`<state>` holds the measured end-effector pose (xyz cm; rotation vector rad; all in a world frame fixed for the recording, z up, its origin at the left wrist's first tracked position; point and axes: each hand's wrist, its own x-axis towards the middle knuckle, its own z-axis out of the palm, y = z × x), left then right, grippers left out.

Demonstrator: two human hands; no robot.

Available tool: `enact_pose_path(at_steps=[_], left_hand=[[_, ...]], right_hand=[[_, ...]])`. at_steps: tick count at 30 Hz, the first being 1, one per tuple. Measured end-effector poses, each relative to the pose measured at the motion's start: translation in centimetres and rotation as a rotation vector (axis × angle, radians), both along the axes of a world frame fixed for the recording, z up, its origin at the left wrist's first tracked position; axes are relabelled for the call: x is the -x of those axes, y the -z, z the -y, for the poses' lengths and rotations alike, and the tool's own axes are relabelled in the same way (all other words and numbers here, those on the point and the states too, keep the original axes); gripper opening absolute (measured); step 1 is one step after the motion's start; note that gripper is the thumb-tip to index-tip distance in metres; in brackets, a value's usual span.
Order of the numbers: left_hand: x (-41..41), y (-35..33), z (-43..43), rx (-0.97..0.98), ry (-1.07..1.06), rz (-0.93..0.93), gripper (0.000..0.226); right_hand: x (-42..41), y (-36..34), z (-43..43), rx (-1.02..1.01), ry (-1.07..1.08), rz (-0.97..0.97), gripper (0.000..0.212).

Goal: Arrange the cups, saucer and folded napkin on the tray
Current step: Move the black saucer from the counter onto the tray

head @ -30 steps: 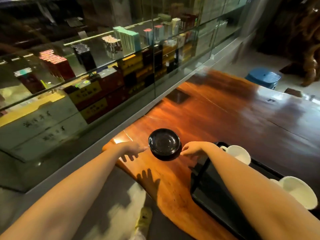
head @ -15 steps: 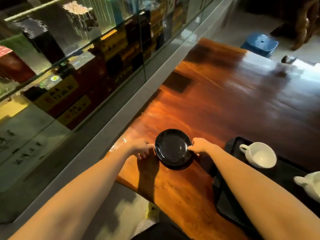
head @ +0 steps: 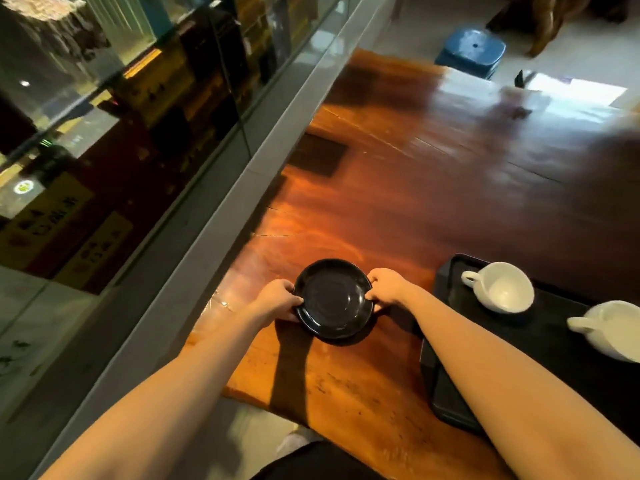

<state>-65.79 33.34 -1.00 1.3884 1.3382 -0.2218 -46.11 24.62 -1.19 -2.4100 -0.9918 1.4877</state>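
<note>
The black saucer (head: 333,300) was gripped by both hands at once. The fingers (head: 292,299) of the left hand (head: 277,301) were closed on its left rim, and the fingers (head: 372,295) of the right hand (head: 387,288) were closed on its right rim, so the saucer was held betw. the two sets of fingers. Its far edge appeared tilted a little upward; whether the near edge was touching the wood below could not be told. A dark shadow was cast under it and toward the near edge of the counter (head: 433,188).

To the right of the right-hand fingers, and well apart from them, the black tray (head: 446,393) was seen lying on the counter, partly covered by the right forearm. On the tray, the first white cup (head: 502,287) was standing upright w/ its handle pointed toward the fingers. The second white cup (head: 609,329) was placed further right, near the picture's edge, approx. tilted, handle also to the left. The two cups were apart, not touching.

Beyond the fingers, a dark square patch (head: 318,154) was visible on the wood. To the left of the left-hand fingers, a glass display case (head: 114,140) w/ boxes inside was running along the counter. Far beyond, a blue stool (head: 470,51) was standing on the floor.
</note>
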Motion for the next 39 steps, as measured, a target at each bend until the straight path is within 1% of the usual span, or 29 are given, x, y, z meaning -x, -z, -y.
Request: enact_pose_path(at_steps=[2, 6, 9, 12, 14, 17, 19, 20, 22, 23, 27, 29, 30, 33, 37, 39], left_hand=[[-0.5, -0.2, 0.2, 0.014, -0.015, 0.021, 0.007], [-1.8, -0.7, 0.6, -0.013, 0.006, 0.022, 0.009], [-3.0, -1.5, 1.2, -0.051, 0.069, 0.058, 0.008], [-4.8, -2.5, 2.7, -0.026, 0.080, 0.133, 0.006], [-6.4, -3.5, 4.3, -0.009, 0.086, 0.181, 0.006], [-9.2, -4.4, 7.2, -0.005, 0.144, 0.222, 0.008], [-11.2, -4.5, 9.6, 0.008, 0.173, 0.245, 0.006], [-12.3, -4.4, 10.9, 0.020, 0.186, 0.251, 0.006], [-14.4, -4.1, 14.0, 0.050, 0.210, 0.261, 0.008], [-15.4, -3.8, 15.7, 0.063, 0.224, 0.263, 0.009], [-19.4, -2.1, 22.6, -0.003, 0.302, 0.220, 0.006], [-21.2, -1.3, 25.6, -0.031, 0.359, 0.198, 0.011], [-22.1, -1.0, 27.0, -0.025, 0.362, 0.192, 0.013], [-24.5, -0.2, 30.6, 0.059, 0.261, 0.198, 0.005], [-26.5, 0.5, 33.8, 0.120, 0.146, 0.151, 0.007], [-26.9, 1.2, 34.4, 0.129, 0.130, 0.099, 0.017]], right_hand=[[-0.3, -0.4, 0.7, -0.012, 0.028, -0.007, 0.027], [-1.5, -1.1, 2.6, -0.083, 0.098, -0.011, 0.016], [-3.1, -1.9, 4.9, -0.153, 0.243, -0.112, 0.012], [-4.6, -3.3, 8.0, -0.234, 0.336, -0.182, 0.012], [-5.8, -4.2, 10.5, -0.282, 0.385, -0.217, 0.015], [-7.8, -5.3, 15.1, -0.320, 0.466, -0.213, 0.023], [-9.4, -5.6, 18.6, -0.331, 0.543, -0.227, 0.011], [-10.2, -5.7, 20.3, -0.333, 0.576, -0.232, 0.009], [-11.8, -5.6, 23.9, -0.309, 0.626, -0.232, 0.022], [-12.5, -5.5, 25.7, -0.301, 0.643, -0.227, 0.024], [-15.8, -4.8, 32.6, -0.297, 0.696, -0.220, 0.026], [-17.5, -4.2, 35.6, -0.277, 0.703, -0.210, 0.025], [-18.4, -4.0, 36.9, -0.271, 0.703, -0.207, 0.026], [-20.5, -3.0, 39.8, -0.261, 0.724, -0.177, 0.026], [-22.2, -1.0, 41.5, -0.234, 0.716, -0.113, 0.034], [-22.5, 0.0, 41.7, -0.218, 0.693, -0.071, 0.036]])
